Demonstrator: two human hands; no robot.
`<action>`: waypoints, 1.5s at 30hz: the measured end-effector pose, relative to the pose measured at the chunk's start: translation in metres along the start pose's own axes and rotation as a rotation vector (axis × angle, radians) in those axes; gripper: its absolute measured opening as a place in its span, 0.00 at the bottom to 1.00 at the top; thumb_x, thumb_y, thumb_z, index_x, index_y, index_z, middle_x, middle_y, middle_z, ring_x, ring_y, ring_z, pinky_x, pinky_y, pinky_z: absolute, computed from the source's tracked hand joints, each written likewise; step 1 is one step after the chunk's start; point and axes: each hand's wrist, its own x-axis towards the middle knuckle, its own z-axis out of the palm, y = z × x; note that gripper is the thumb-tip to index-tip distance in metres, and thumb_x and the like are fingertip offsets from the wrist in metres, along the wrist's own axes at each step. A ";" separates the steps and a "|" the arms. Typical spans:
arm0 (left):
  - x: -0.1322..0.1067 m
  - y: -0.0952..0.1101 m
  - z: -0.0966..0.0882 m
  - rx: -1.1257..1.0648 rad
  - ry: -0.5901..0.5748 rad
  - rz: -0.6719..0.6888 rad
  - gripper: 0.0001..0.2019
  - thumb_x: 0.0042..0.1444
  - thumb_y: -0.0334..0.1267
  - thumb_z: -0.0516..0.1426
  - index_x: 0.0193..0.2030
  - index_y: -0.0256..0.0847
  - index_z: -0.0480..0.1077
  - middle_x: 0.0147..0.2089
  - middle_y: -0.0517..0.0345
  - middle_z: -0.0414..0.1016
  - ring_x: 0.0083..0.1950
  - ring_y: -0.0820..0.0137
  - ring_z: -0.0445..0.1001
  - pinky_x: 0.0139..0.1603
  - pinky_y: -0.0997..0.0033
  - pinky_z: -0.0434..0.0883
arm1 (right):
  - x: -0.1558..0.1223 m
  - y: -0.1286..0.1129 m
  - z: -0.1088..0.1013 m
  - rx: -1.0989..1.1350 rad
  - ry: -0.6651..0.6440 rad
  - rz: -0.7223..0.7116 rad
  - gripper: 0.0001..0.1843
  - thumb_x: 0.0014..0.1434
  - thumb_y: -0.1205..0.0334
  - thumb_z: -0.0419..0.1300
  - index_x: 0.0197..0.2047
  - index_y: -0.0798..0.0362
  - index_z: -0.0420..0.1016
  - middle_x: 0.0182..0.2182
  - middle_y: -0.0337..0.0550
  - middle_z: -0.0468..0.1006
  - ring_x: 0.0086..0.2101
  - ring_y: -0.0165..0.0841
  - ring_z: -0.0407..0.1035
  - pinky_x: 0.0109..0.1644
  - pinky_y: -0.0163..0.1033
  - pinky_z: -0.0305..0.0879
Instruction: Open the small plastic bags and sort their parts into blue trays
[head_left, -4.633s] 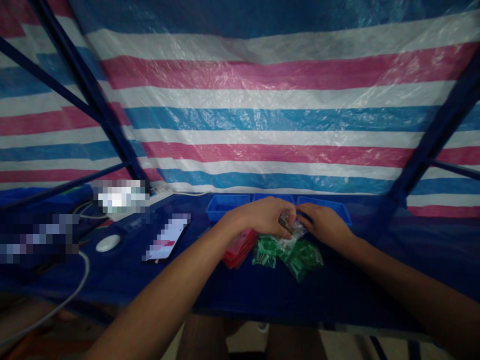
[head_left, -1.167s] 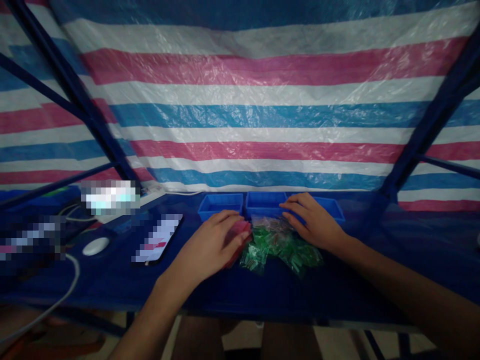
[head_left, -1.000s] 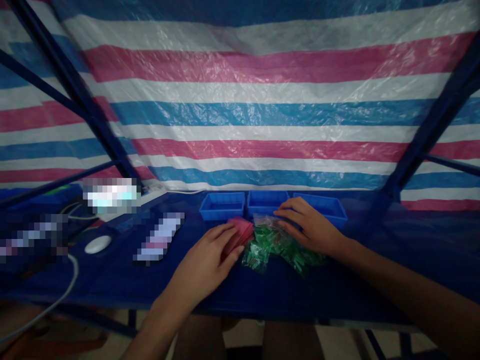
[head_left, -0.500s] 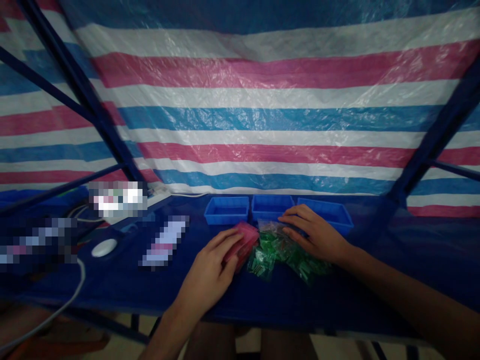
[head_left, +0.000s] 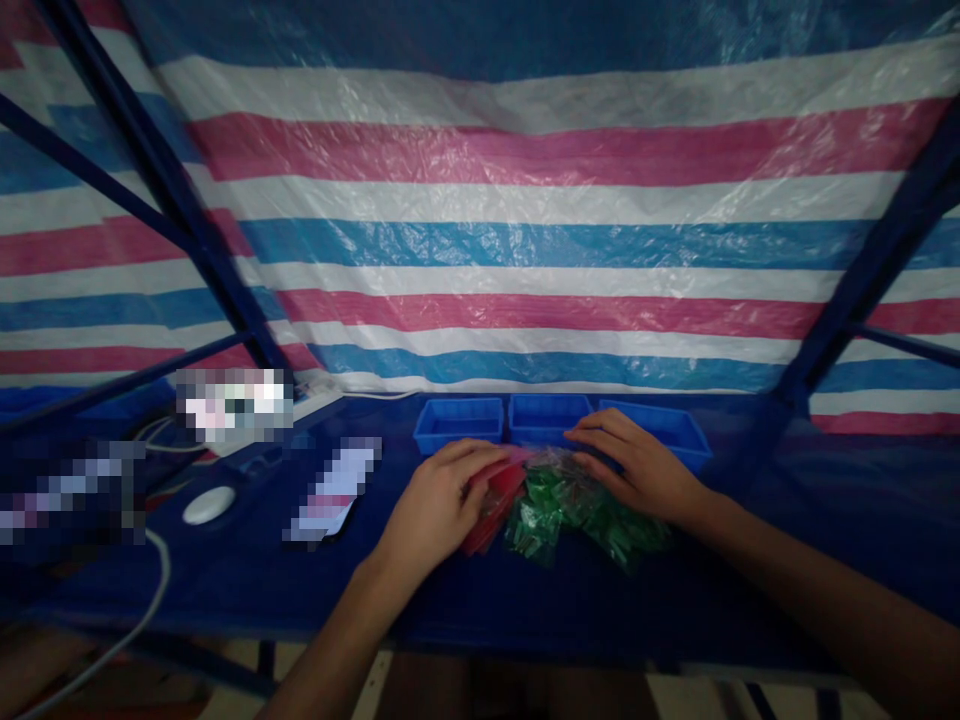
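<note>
My left hand (head_left: 442, 497) is curled over the left edge of a red plastic bag (head_left: 496, 508), with its thumb and fingers on it. The fingers cover the bag's upper left part. Beside it on the right lies a heap of clear bags with green pieces (head_left: 541, 500) inside; what the pieces are is too small to tell. My right hand (head_left: 626, 463) rests over the upper right of this heap, fingers stretched and slightly apart, touching a clear bag with darker contents (head_left: 574, 475).
Behind the heap stand three blue trays: left (head_left: 457, 425), middle (head_left: 551, 415) and right (head_left: 679, 435). To the left on the blue table (head_left: 570, 610) lie a phone (head_left: 337, 490), a white oval object (head_left: 208, 505), a power strip (head_left: 315, 398) and a white cable (head_left: 161, 570). Striped sheeting (head_left: 525, 240) hangs behind.
My left hand has moved slightly up and right over the red bag, its fingers now closer together. My right hand has stayed nearly in place. The view has shifted a little.
</note>
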 end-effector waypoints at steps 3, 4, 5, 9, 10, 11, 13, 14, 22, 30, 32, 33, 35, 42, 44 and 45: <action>0.020 -0.002 -0.004 -0.007 0.051 0.078 0.28 0.65 0.24 0.52 0.68 0.50 0.72 0.62 0.57 0.79 0.62 0.65 0.77 0.66 0.59 0.75 | -0.001 0.005 -0.001 -0.011 0.003 0.007 0.21 0.73 0.56 0.56 0.66 0.45 0.72 0.55 0.52 0.78 0.55 0.47 0.72 0.62 0.59 0.71; 0.025 -0.004 -0.003 0.000 0.073 0.101 0.27 0.66 0.24 0.52 0.68 0.51 0.72 0.62 0.57 0.79 0.62 0.65 0.77 0.67 0.59 0.74 | -0.002 0.007 -0.001 -0.015 0.002 0.012 0.21 0.73 0.56 0.56 0.66 0.45 0.72 0.55 0.52 0.78 0.55 0.47 0.73 0.62 0.59 0.72; 0.030 -0.008 -0.002 0.009 0.089 0.119 0.27 0.66 0.25 0.52 0.67 0.50 0.73 0.63 0.56 0.78 0.63 0.64 0.76 0.68 0.59 0.73 | -0.002 0.009 -0.001 -0.018 0.002 0.017 0.20 0.73 0.55 0.56 0.66 0.45 0.72 0.55 0.52 0.78 0.55 0.47 0.72 0.62 0.60 0.72; 0.035 -0.025 0.007 -0.015 0.171 0.192 0.23 0.68 0.28 0.52 0.66 0.46 0.74 0.63 0.54 0.78 0.64 0.64 0.76 0.69 0.58 0.72 | -0.003 0.012 -0.002 -0.029 0.003 0.032 0.20 0.74 0.55 0.55 0.65 0.45 0.73 0.56 0.52 0.78 0.57 0.47 0.72 0.64 0.59 0.71; 0.034 -0.028 0.009 -0.026 0.185 0.205 0.22 0.69 0.28 0.52 0.66 0.46 0.74 0.63 0.53 0.78 0.64 0.64 0.76 0.69 0.58 0.72 | -0.003 0.012 -0.002 -0.030 0.006 0.032 0.20 0.74 0.55 0.55 0.65 0.45 0.73 0.56 0.51 0.78 0.57 0.47 0.71 0.64 0.58 0.70; 0.032 -0.031 0.010 -0.034 0.199 0.214 0.22 0.69 0.29 0.52 0.65 0.46 0.74 0.63 0.53 0.78 0.64 0.65 0.76 0.68 0.58 0.73 | -0.003 0.012 -0.002 -0.030 0.005 0.032 0.20 0.74 0.55 0.55 0.65 0.45 0.73 0.56 0.51 0.78 0.57 0.47 0.71 0.64 0.58 0.70; 0.030 -0.034 0.011 -0.034 0.205 0.224 0.21 0.69 0.29 0.53 0.65 0.46 0.74 0.64 0.53 0.77 0.64 0.64 0.75 0.68 0.58 0.73 | -0.002 0.011 -0.002 -0.032 -0.002 0.032 0.20 0.74 0.55 0.55 0.65 0.45 0.74 0.56 0.51 0.78 0.57 0.46 0.71 0.64 0.57 0.70; 0.029 -0.034 0.012 -0.029 0.199 0.224 0.22 0.68 0.29 0.53 0.65 0.46 0.74 0.64 0.53 0.77 0.64 0.64 0.75 0.68 0.57 0.73 | -0.002 0.010 -0.003 -0.033 -0.008 0.030 0.20 0.74 0.54 0.55 0.65 0.46 0.74 0.56 0.51 0.78 0.57 0.46 0.71 0.64 0.57 0.70; 0.029 -0.034 0.015 0.008 0.119 0.206 0.24 0.68 0.28 0.52 0.67 0.47 0.72 0.64 0.52 0.77 0.65 0.64 0.74 0.70 0.55 0.71 | -0.003 0.018 -0.005 -0.036 -0.017 0.064 0.19 0.74 0.53 0.53 0.64 0.45 0.74 0.55 0.51 0.78 0.56 0.47 0.72 0.63 0.58 0.71; 0.030 -0.033 0.017 0.009 0.095 0.221 0.27 0.66 0.26 0.52 0.68 0.48 0.71 0.63 0.53 0.76 0.64 0.64 0.73 0.69 0.56 0.70 | -0.003 0.016 -0.006 -0.054 0.009 0.065 0.20 0.74 0.53 0.53 0.64 0.46 0.74 0.55 0.52 0.78 0.57 0.47 0.72 0.63 0.56 0.72; 0.031 -0.034 0.018 0.010 0.095 0.243 0.29 0.65 0.24 0.53 0.69 0.50 0.71 0.62 0.54 0.76 0.64 0.63 0.74 0.68 0.55 0.71 | -0.004 0.018 -0.006 -0.055 0.010 0.057 0.20 0.74 0.54 0.54 0.64 0.46 0.74 0.55 0.52 0.78 0.57 0.47 0.72 0.62 0.56 0.72; 0.031 -0.035 0.019 0.010 0.104 0.257 0.29 0.64 0.24 0.53 0.69 0.50 0.71 0.62 0.54 0.76 0.63 0.63 0.74 0.68 0.55 0.72 | -0.004 0.019 -0.005 -0.053 0.016 0.052 0.20 0.74 0.54 0.54 0.64 0.46 0.74 0.55 0.52 0.78 0.56 0.47 0.72 0.62 0.57 0.72; 0.031 -0.037 0.021 0.005 0.126 0.276 0.28 0.65 0.24 0.53 0.69 0.51 0.70 0.62 0.54 0.76 0.63 0.63 0.74 0.67 0.54 0.72 | -0.004 0.021 -0.005 -0.047 0.039 0.042 0.19 0.74 0.54 0.55 0.64 0.46 0.74 0.54 0.52 0.78 0.56 0.48 0.73 0.62 0.57 0.73; 0.030 -0.028 0.017 0.022 0.070 0.291 0.31 0.63 0.23 0.54 0.70 0.54 0.69 0.59 0.52 0.72 0.61 0.62 0.73 0.64 0.55 0.74 | -0.003 0.017 -0.004 -0.034 0.053 0.022 0.19 0.73 0.55 0.56 0.65 0.45 0.73 0.54 0.52 0.78 0.56 0.49 0.73 0.61 0.59 0.73; 0.035 -0.020 0.014 0.060 0.040 0.297 0.30 0.64 0.24 0.55 0.70 0.54 0.69 0.57 0.52 0.72 0.60 0.63 0.73 0.62 0.56 0.74 | -0.002 0.016 -0.004 -0.030 0.045 0.017 0.19 0.73 0.55 0.57 0.65 0.44 0.73 0.54 0.52 0.78 0.56 0.49 0.73 0.62 0.59 0.72; 0.038 -0.015 0.013 0.078 0.020 0.298 0.29 0.65 0.24 0.55 0.69 0.54 0.70 0.57 0.52 0.72 0.59 0.63 0.73 0.62 0.56 0.74 | -0.002 0.015 -0.003 -0.025 0.041 0.017 0.19 0.73 0.55 0.57 0.65 0.44 0.73 0.54 0.51 0.78 0.56 0.48 0.73 0.62 0.59 0.72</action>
